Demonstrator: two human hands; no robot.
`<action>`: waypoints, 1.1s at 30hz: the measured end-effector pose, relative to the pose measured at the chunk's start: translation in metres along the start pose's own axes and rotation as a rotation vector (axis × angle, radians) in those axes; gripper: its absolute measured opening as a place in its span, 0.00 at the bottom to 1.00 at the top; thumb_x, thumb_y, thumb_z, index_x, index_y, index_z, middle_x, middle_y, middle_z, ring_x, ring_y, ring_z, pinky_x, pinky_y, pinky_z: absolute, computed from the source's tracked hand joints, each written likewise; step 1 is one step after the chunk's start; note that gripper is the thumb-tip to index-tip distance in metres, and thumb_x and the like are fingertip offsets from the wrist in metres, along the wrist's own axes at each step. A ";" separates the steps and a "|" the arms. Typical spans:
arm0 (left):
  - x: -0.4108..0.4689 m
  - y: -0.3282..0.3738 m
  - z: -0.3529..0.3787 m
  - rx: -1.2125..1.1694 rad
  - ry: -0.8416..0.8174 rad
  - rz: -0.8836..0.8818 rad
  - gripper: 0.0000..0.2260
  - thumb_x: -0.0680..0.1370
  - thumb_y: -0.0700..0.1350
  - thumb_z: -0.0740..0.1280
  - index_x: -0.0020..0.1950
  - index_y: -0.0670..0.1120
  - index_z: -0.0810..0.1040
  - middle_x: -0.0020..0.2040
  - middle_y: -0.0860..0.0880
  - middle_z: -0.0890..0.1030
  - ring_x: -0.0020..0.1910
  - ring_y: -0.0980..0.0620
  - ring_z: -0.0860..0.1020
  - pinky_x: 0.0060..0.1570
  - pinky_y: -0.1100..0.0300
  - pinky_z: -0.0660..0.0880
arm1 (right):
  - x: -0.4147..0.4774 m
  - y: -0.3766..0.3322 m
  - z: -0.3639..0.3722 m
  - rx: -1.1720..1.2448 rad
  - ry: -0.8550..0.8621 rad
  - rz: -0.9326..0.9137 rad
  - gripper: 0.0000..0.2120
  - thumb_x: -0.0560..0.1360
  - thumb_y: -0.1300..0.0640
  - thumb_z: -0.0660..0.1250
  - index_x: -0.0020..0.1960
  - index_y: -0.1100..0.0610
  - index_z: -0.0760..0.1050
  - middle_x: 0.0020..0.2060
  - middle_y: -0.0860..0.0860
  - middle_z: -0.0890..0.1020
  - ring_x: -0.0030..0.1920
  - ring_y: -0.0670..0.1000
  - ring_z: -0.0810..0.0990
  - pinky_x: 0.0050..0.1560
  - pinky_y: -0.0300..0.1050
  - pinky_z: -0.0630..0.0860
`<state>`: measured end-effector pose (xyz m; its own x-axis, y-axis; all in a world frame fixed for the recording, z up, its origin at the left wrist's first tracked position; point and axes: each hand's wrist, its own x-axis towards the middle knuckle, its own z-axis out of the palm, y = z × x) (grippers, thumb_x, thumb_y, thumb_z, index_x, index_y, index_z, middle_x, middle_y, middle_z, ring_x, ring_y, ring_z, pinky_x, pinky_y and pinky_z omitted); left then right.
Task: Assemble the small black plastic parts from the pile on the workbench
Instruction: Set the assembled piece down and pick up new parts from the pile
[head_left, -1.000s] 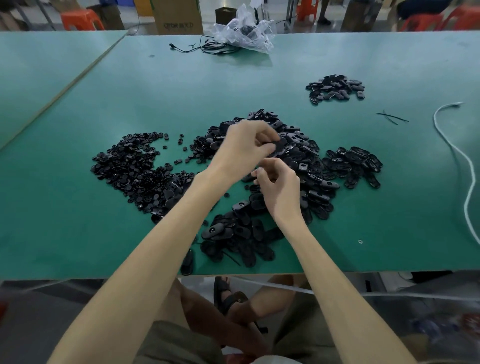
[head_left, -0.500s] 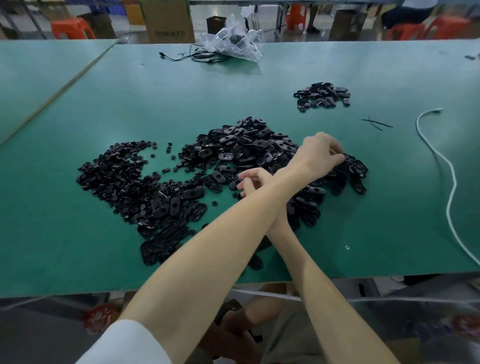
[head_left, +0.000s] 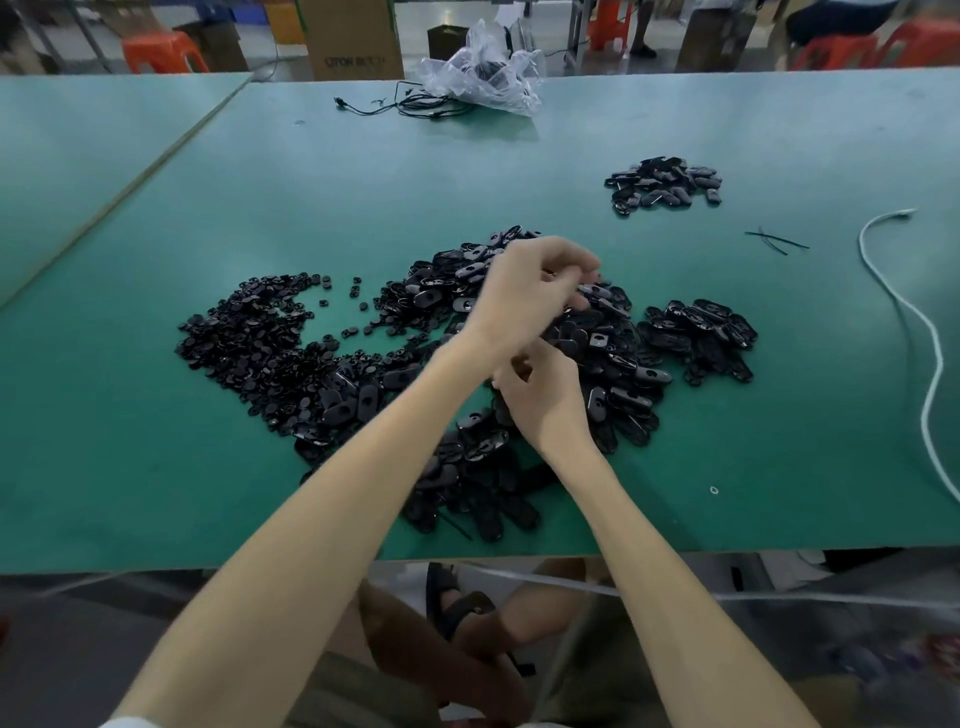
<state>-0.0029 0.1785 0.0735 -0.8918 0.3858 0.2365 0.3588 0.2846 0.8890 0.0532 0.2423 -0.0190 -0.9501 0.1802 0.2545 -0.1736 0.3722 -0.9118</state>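
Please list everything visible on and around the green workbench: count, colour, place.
workbench: one, green, fills the view
main pile of parts: one, black, centre, under the hands
pile of small round parts: one, black, left of centre
small far pile: one, black, far right
cord: one, white, right edge
thin strips: few, black, right, near cord
plastic bag: one, clear, far edge
cardboard box: one, brown, behind bench
left hand: one, bare, over main pile, blurred
right hand: one, bare, just nearer than left hand

Open workbench (head_left: 571, 208) lies between the pile (head_left: 291, 353) and the far heap (head_left: 665, 183); white cord (head_left: 938, 358) edges the right.
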 end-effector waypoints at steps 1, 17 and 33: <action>-0.004 -0.007 -0.014 0.025 0.020 -0.011 0.10 0.83 0.33 0.64 0.57 0.42 0.83 0.49 0.48 0.87 0.39 0.53 0.86 0.38 0.68 0.77 | 0.001 0.001 0.000 -0.011 -0.008 0.005 0.06 0.83 0.59 0.67 0.53 0.58 0.82 0.40 0.51 0.84 0.41 0.49 0.81 0.44 0.44 0.77; -0.062 -0.082 -0.094 0.546 -0.028 -0.199 0.08 0.75 0.52 0.77 0.53 0.56 0.85 0.57 0.51 0.78 0.56 0.50 0.75 0.67 0.47 0.66 | 0.001 -0.004 0.000 -0.085 -0.066 0.045 0.02 0.78 0.58 0.74 0.50 0.53 0.84 0.45 0.46 0.84 0.43 0.42 0.79 0.46 0.33 0.74; -0.069 -0.082 -0.083 0.382 -0.009 -0.110 0.04 0.77 0.48 0.76 0.48 0.54 0.82 0.49 0.57 0.83 0.56 0.56 0.78 0.73 0.43 0.64 | 0.002 -0.004 0.002 -0.210 -0.067 0.001 0.03 0.79 0.58 0.74 0.52 0.53 0.84 0.48 0.47 0.80 0.45 0.43 0.77 0.49 0.34 0.72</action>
<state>0.0058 0.0554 0.0169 -0.9287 0.3419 0.1435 0.3398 0.6298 0.6985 0.0519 0.2395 -0.0149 -0.9667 0.1222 0.2248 -0.1213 0.5545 -0.8233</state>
